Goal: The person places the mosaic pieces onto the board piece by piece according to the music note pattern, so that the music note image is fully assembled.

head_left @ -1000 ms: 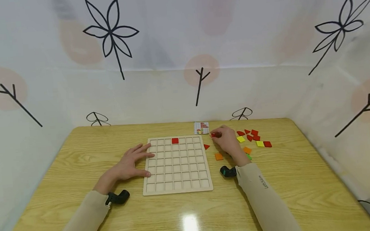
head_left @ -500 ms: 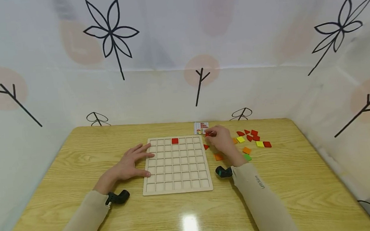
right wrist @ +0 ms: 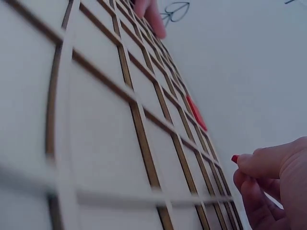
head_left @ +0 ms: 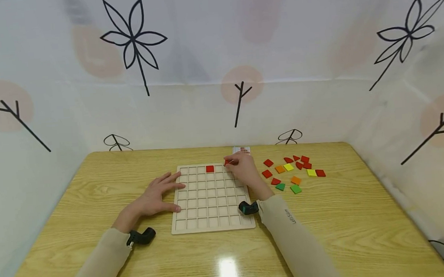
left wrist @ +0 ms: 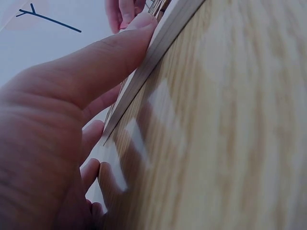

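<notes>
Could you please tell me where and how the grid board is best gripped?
Likely by opposite edges, from left and right: the grid board lies flat on the table, its side is exposed, and the left hand touches its left edge.

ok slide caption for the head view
Left hand touching a grid board, right hand pinching a red piece near the board's far edge.

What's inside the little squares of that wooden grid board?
One red tile sits in the grid board's far row. The right hand covers some cells, so their contents can't be seen.
</notes>
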Available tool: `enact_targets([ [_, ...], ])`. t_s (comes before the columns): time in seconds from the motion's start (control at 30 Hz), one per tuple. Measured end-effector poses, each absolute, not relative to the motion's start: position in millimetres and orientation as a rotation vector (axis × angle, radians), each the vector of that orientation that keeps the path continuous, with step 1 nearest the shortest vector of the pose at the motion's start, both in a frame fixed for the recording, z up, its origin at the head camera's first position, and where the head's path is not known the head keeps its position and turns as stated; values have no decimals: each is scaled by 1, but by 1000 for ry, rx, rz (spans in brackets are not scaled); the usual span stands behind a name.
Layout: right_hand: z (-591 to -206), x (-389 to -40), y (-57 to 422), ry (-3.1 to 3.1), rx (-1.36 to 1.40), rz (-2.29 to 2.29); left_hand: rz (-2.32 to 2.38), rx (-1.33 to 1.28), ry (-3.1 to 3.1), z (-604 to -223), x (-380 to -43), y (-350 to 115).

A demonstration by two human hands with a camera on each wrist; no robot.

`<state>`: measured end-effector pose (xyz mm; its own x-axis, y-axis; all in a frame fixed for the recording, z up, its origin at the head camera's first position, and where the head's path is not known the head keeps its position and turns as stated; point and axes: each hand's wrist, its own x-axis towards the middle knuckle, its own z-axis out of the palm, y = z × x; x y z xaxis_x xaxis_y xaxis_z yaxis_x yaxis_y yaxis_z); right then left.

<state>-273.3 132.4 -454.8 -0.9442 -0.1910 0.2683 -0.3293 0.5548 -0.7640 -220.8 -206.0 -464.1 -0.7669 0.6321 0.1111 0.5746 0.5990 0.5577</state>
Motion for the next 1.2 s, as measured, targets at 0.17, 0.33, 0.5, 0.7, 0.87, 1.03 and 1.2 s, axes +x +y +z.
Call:
enact_targets([
  [0.17, -459, -272, 116, -2640, 474, 1391, 905, 1024, 2718, -464, -221, -206],
  [0.33, -466, -272, 109, -2649, 450, 1422, 904, 1015, 2720, -464, -220, -205],
  [0.5, -469, -271, 108, -2690, 438, 1358, 898, 1002, 2723, -463, -220, -205],
  [0.7, -470, -271, 106, -2720, 448, 1279, 898, 1005, 2728, -462, -219, -204],
  [0.87, -470, -271, 106, -2725, 437, 1264, 895, 1009, 2731, -462, -219, -204],
  [1.03, -470, -270, 106, -2710, 391, 1297, 895, 1010, 2731, -463, -219, -204],
  [1.2, -470, -270, 104, -2683, 328, 1329, 891, 1013, 2732, -463, -220, -205],
])
